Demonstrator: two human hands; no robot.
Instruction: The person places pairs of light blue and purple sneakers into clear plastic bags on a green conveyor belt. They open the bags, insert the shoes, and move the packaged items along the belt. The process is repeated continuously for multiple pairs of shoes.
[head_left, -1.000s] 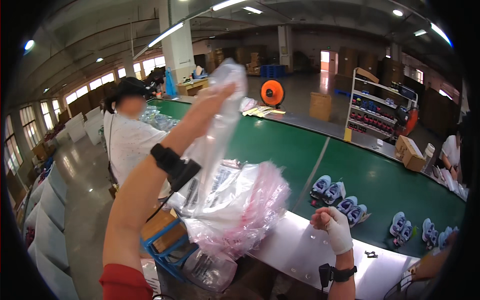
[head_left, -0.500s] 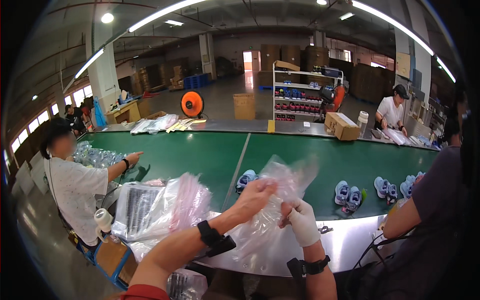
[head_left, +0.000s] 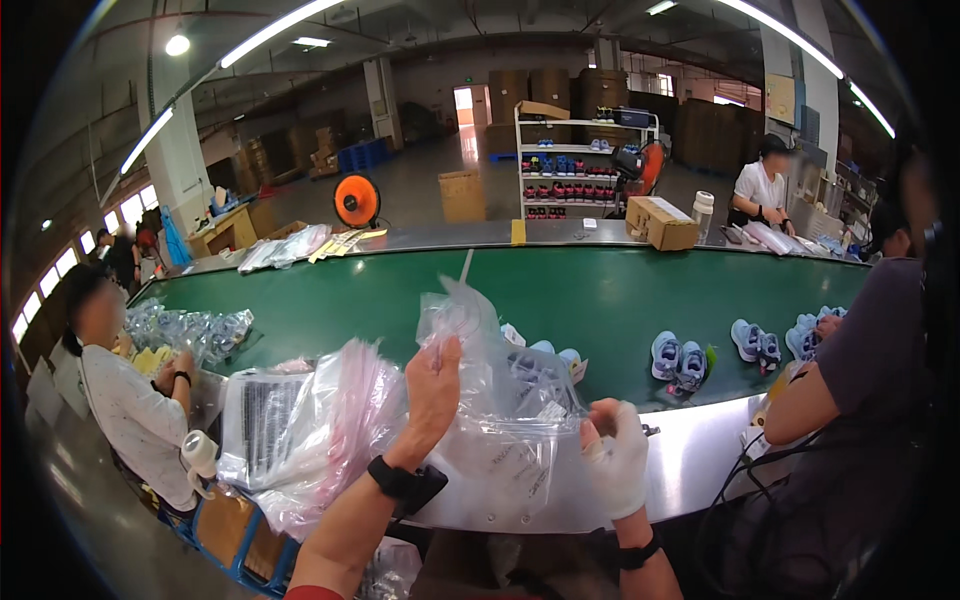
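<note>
A clear plastic bag (head_left: 472, 375) hangs between the person's two hands, above the near edge of a long desk (head_left: 690, 455) whose metal rim borders a green belt (head_left: 610, 295). The left hand (head_left: 432, 395) is closed on the bag's upper left part, fingers bunching the film; the right hand (head_left: 617, 455), in a white covering that leaves fingertips bare, pinches its right edge between thumb and fingers. Just beyond the bag, partly seen through the film, sits a pair of light blue shoes (head_left: 569, 358) on the belt. Each wrist carries a black band.

To the left of the left hand, a thick pile of plastic bags (head_left: 330, 430) with pinkish edges lies beside a white bottle (head_left: 200, 452) and above a blue-framed stool (head_left: 240, 530). Right of the right hand, another shoe pair (head_left: 679, 361) stands on the belt, with more shoes farther right, near a co-worker's dark sleeve (head_left: 855, 325).

At far left, a co-worker in a white top (head_left: 135, 410) sits by a heap of bagged items (head_left: 190, 330). Along the far side are a cardboard box (head_left: 660, 224), an orange fan (head_left: 356, 200) and a white rack (head_left: 518, 165) of shoes.
</note>
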